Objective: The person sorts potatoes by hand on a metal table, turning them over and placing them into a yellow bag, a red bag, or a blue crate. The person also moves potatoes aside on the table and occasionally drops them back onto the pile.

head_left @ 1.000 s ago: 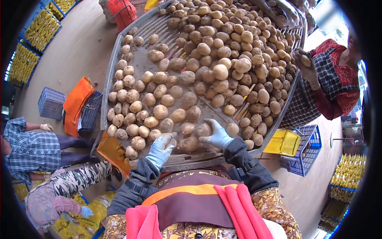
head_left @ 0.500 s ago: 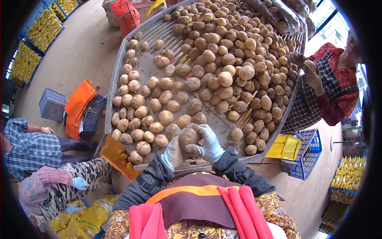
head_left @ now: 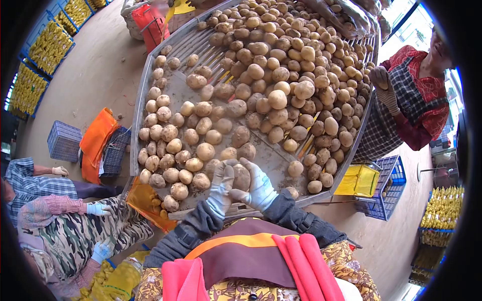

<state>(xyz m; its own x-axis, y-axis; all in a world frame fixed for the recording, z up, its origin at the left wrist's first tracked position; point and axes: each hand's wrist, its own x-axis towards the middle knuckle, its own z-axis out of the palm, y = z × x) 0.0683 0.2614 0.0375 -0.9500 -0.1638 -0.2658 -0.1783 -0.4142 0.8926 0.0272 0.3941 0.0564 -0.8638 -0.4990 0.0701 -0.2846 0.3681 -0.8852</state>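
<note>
Both my hands wear light blue and grey gloves and meet at the near edge of a metal sorting table (head_left: 173, 84). Between them is a brown potato (head_left: 241, 177). My left hand (head_left: 221, 186) presses on its left side, and my right hand (head_left: 257, 185) wraps round its right side. Loose potatoes (head_left: 205, 151) lie just beyond and to the left of my hands. A large heap of potatoes (head_left: 304, 90) covers the far and right parts of the table.
A co-worker (head_left: 401, 100) in a checked apron stands at the right edge, by a blue crate (head_left: 389, 193) and a yellow bag (head_left: 357, 180). Other workers (head_left: 95, 215) are at left. An orange bag (head_left: 145, 200) holding potatoes hangs at the near left corner. Blue crates (head_left: 64, 140) stand on the floor.
The potato has turned in my hands, and my left fingers now point up along its side. The co-worker at right has raised a hand. A worker at lower left has shifted. The view has moved slightly.
</note>
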